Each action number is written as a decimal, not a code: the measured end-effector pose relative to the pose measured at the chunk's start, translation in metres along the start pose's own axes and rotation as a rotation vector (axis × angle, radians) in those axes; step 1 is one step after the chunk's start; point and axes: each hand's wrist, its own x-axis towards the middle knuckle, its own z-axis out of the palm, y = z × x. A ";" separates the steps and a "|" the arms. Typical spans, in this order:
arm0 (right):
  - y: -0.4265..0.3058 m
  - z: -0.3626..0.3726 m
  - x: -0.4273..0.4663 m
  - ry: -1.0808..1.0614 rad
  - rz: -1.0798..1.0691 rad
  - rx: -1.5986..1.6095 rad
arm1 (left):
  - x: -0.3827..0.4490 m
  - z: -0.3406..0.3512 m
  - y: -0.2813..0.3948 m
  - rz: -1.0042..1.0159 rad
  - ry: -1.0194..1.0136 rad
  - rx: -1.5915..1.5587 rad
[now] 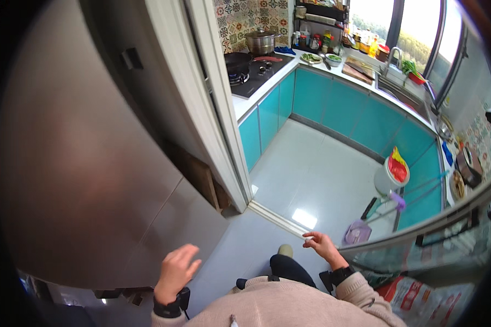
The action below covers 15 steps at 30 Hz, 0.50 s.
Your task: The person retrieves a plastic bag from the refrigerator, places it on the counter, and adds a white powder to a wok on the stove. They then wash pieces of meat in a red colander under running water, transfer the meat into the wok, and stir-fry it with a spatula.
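Note:
My left hand (176, 267) is raised in front of the large brown-grey refrigerator door (86, 184), thumb apart from the fingers, with nothing in it. My right hand (321, 245) hangs over the sliding-door track (278, 220) at the kitchen threshold, its fingers bent. A small pale patch shows between those fingertips; whether it is a held thing or the track behind cannot be told. Both wrists wear black bands. Ahead, a black wok (237, 63) sits over a lit flame on the gas hob (266, 71), beside a lidded steel pot (260, 42).
A white bin (382, 182) with a red liner stands by the teal cabinets (343, 102). A purple dustpan (357, 232) lies near the glass sliding door (417, 253). On the counter are a plate of cut greens (311, 58), a knife (360, 70) on a cutting board (352, 75), and a sink (405, 96).

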 end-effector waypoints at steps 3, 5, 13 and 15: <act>-0.058 -0.077 0.021 0.060 -0.118 -0.233 | 0.080 0.047 0.021 -0.029 -0.228 -0.044; -0.107 -0.129 0.030 0.119 -0.148 -0.236 | 0.119 0.076 0.035 -0.021 -0.264 -0.078; -0.203 -0.361 0.022 0.520 -0.671 -0.055 | 0.293 0.160 0.054 0.041 -0.522 -0.018; -0.190 -0.414 0.053 0.901 -0.597 0.163 | 0.349 0.179 0.055 0.056 -0.473 0.026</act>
